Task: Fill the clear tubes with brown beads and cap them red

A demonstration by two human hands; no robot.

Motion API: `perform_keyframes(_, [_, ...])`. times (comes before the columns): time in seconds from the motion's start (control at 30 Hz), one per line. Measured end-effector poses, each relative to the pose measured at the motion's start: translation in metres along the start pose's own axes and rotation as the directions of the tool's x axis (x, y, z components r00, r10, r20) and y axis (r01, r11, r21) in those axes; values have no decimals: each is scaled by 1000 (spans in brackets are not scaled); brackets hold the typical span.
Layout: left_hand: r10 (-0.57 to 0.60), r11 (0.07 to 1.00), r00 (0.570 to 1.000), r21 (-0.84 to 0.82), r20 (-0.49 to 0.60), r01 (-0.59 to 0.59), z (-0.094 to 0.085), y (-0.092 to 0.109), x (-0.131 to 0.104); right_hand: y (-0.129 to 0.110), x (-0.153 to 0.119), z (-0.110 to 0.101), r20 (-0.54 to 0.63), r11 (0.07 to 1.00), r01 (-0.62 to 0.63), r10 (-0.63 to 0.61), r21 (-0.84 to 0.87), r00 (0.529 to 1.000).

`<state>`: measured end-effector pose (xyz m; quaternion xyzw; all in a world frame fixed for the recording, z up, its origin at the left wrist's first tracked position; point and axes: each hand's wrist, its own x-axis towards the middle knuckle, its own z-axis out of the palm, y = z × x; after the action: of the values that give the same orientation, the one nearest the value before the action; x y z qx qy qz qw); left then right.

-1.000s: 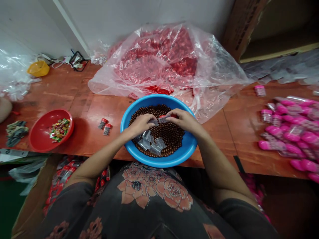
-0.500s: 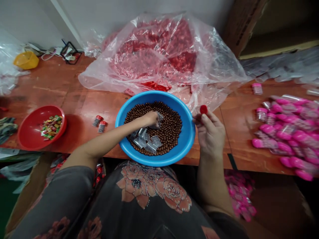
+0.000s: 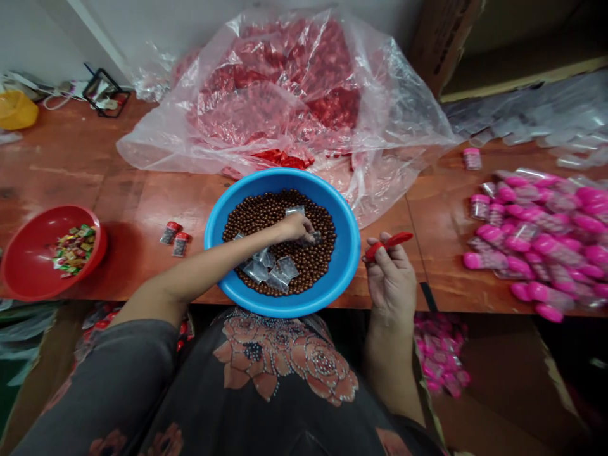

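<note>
A blue basin (image 3: 352, 244) on the table holds brown balls (image 3: 259, 212) and several small clear containers (image 3: 281, 273). Inside it, my left hand (image 3: 295, 229) is closed on a small clear container (image 3: 312, 238), over the balls. To the right of the basin, my right hand (image 3: 390, 269) is raised with its fingers closed on a red cap (image 3: 398, 239), which looks tilted with its lid part out to the right.
Clear plastic sheeting covers red items (image 3: 280, 82) behind the basin. A red bowl (image 3: 23, 253) of wrapped candies and two filled red-capped jars (image 3: 180, 244) are at left. Pink-capped containers (image 3: 546, 234) lie piled at right, near an open cardboard box (image 3: 439, 50).
The view has shifted, so the table things appear further left. My left hand has moved right over the balls. The red cap in my right hand has turned and now shows its long side.
</note>
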<state>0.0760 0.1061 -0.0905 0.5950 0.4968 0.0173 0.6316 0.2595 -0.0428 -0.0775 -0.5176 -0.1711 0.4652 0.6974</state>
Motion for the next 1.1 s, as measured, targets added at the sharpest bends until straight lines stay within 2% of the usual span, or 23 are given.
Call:
perform_keyframes(0.2, [-19, 990, 997, -138, 68, 28, 3, -2, -1, -1, -3, 1, -4, 1000, 4, -4, 21, 1000])
perform_keyframes(0.4, [-12, 974, 993, -223, 114, 37, -6, 5, -19, -4, -5, 5, 66, 1000, 15, -17, 23, 998])
perform_keyframes(0.53, [48, 921, 991, -390, 125, 5, -16, 11, -44, -9, -6, 16, 114, 1000, 24, -24, -1, 993])
perform_keyframes(0.7, [183, 784, 969, -619, 163, -45, -23, 10, -94, -16, -9, 38, 172, 999, 3, 5, -47, 985])
perform_keyframes(0.77, [214, 747, 970, -660, 114, -87, -24, 6, -112, -17, -10, 48, 198, 997, 17, -2, -77, 980])
perform_keyframes(0.87, [254, 731, 967, -650, -27, -210, -25, -4, -131, -17, -11, 64, 238, 994, 15, 11, -108, 971])
perform_keyframes(1.0, [295, 738, 929, -564, -225, -371, -29, -14, -144, -14, -15, 83, 315, 995, -44, 71, -90, 946])
perform_keyframes(1.1, [284, 725, 918, -564, -276, -394, -33, -19, -148, -12, -19, 94, 353, 995, -65, 85, -70, 932])
